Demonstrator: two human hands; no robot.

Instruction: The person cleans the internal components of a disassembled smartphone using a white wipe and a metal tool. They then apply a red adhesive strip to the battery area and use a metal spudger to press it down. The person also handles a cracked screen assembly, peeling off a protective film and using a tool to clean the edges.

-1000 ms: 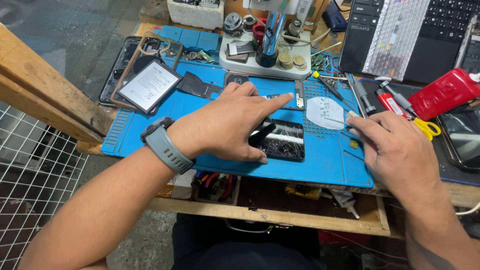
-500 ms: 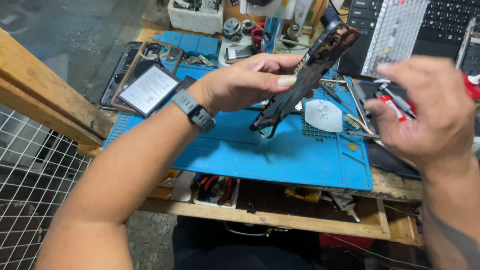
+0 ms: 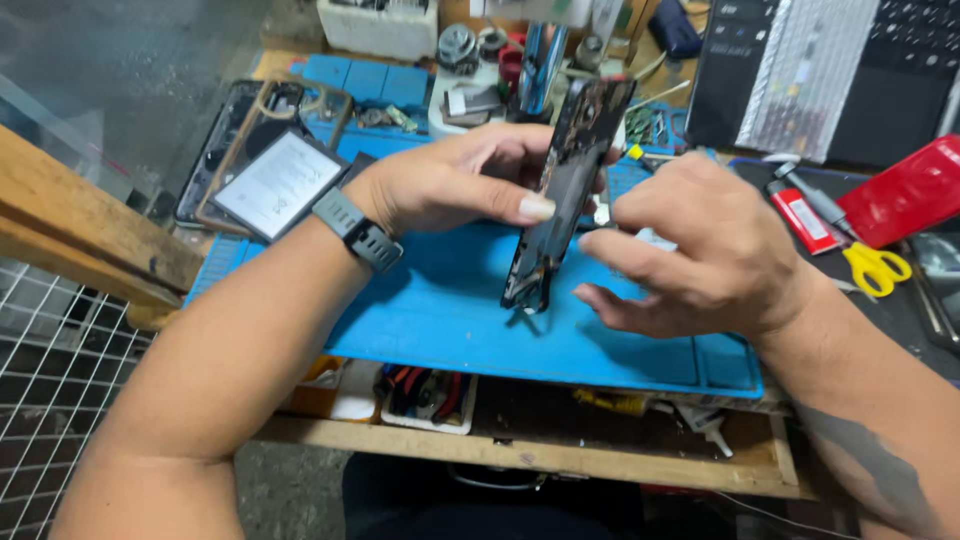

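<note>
My left hand (image 3: 455,185) grips the opened phone (image 3: 565,190) near the centre of the frame, thumb across its near face and the other fingers curled behind it, so the phone stands on edge, tilted, with its lower end just over the blue work mat (image 3: 450,320) (whether it actually touches the mat I cannot tell). My right hand (image 3: 700,250) sits just right of the phone, fingers loosely bent and narrow, the fingertips (image 3: 590,243) at the phone's lower edge; whether they pinch anything I cannot tell. A grey watch (image 3: 358,232) is strapped on my left wrist. In the upper left of the frame a flat battery (image 3: 280,185) lies on a dark phone frame (image 3: 225,140). At the right edge are yellow-handled scissors (image 3: 875,268) and a red case (image 3: 910,200), well apart from my hands.
</note>
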